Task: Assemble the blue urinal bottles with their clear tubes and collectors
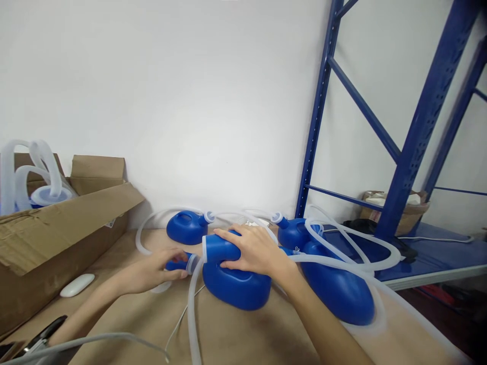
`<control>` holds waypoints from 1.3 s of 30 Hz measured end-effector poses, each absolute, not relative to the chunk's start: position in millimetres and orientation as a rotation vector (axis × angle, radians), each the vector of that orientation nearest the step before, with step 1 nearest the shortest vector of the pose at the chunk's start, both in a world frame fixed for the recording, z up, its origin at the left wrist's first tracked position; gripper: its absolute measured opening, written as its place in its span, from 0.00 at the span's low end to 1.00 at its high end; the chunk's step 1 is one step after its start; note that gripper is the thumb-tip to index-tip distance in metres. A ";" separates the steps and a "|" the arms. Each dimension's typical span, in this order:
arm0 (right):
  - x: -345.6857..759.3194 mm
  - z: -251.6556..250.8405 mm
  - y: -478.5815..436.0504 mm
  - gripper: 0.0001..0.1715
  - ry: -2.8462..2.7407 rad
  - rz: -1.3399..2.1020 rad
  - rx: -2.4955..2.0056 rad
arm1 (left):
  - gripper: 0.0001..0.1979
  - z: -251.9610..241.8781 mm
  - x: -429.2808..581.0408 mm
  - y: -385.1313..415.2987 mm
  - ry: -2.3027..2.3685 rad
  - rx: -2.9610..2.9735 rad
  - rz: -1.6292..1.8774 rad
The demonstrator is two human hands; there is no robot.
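My right hand [254,251] is wrapped over the wide neck of a blue plastic bottle [238,289] with a moulded handle. The bottle lies tilted, its pale-rimmed mouth turned left. My left hand [158,271] is closed around a short blue fitting [178,264] with a translucent collar [192,263], just left of that mouth. A translucent hose [193,319] runs from beside the collar down toward me; its joint is partly hidden. Behind my hands stand a capped blue bottle [186,228] and another blue bottle [292,232]. A larger blue bottle [338,286] lies to the right.
An open cardboard box [68,243] with coiled hoses [45,162] stands left. A white oval object [77,285] and a thin cable [114,335] lie on the brown table surface [228,334]. Loose hose [380,243] loops at right, by a blue metal shelf [437,253].
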State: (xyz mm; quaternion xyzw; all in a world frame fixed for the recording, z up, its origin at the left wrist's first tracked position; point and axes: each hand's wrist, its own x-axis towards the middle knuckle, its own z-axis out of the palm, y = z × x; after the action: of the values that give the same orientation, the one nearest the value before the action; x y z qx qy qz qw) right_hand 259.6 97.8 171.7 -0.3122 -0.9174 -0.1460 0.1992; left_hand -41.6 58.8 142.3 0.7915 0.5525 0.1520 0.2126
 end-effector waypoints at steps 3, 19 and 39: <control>255.9 169.8 97.2 0.44 -2.567 -0.415 -0.848 | 0.20 162.7 -12.7 38.4 1.438 2.227 0.690; 256.9 169.4 97.3 0.42 -2.588 -0.433 -0.649 | 0.18 136.4 2.0 37.9 1.413 2.249 1.043; 253.5 168.2 94.0 0.42 -2.595 -0.418 -0.679 | 0.21 146.5 11.5 42.0 1.284 2.052 1.041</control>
State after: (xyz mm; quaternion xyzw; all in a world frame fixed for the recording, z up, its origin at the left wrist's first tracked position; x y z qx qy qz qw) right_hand 253.5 94.0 168.2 -0.2444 -0.9342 -0.1505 0.2120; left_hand 11.5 42.0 146.5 0.7540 0.4717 0.3824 0.2506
